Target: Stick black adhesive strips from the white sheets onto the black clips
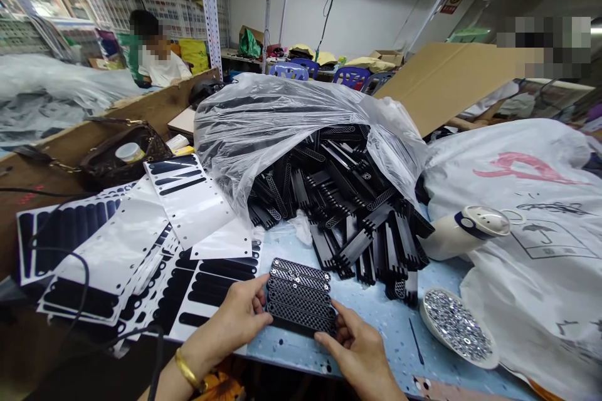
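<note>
Several black plastic strips with a lattice-patterned face (300, 302) lie side by side as one block on the blue table top (282, 351). A few small silver metal pieces (295, 278) rest on the block's far part. My left hand (242, 307), with a gold bangle at the wrist, grips the block's left end between thumb and fingers. At its near right corner my right hand (355, 341) holds it the same way. Beyond the block, a heap of similar black plastic pieces (348, 200) spills from a clear plastic bag (282, 106).
Sheets of black stickers (188, 213) are piled at left, with a brown handbag (126, 150) behind. At right are a bowl of small silver metal pieces (456, 326), a white bottle (451, 235) and a white sack (527, 200). A person (162, 62) sits at far left.
</note>
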### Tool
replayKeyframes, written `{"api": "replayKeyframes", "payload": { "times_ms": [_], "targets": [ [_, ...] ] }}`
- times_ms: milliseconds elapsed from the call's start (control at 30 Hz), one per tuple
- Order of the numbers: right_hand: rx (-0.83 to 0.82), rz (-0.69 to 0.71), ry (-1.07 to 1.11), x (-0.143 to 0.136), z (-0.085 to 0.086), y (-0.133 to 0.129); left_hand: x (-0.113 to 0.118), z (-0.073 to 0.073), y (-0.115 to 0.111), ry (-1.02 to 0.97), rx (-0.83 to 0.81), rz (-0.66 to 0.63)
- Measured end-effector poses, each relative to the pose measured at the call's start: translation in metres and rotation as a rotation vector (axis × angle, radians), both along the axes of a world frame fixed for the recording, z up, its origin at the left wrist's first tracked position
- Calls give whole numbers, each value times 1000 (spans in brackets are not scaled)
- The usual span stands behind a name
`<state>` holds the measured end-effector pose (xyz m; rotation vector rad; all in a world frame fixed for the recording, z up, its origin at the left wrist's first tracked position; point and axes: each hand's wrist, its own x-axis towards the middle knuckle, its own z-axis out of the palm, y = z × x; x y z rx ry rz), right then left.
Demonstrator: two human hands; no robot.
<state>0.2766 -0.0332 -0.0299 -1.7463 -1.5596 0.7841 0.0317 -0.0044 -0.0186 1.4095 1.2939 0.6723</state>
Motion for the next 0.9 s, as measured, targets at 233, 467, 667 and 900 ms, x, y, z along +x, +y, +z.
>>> {"api": "replayKeyframes", "payload": {
  "times_ms": [233, 467, 667, 900],
  "targets": [
    [173, 87, -104, 12, -4, -6, -9, 1, -7, 140, 211, 67],
    [420, 297, -346, 1, 17, 30, 8, 9, 25, 444, 851, -80],
    [309, 468, -496, -28, 27, 67, 23, 17, 49, 659, 714, -281],
    [231, 538, -561, -35, 31, 69, 24, 12, 50, 643, 720, -281]
  ]
}}
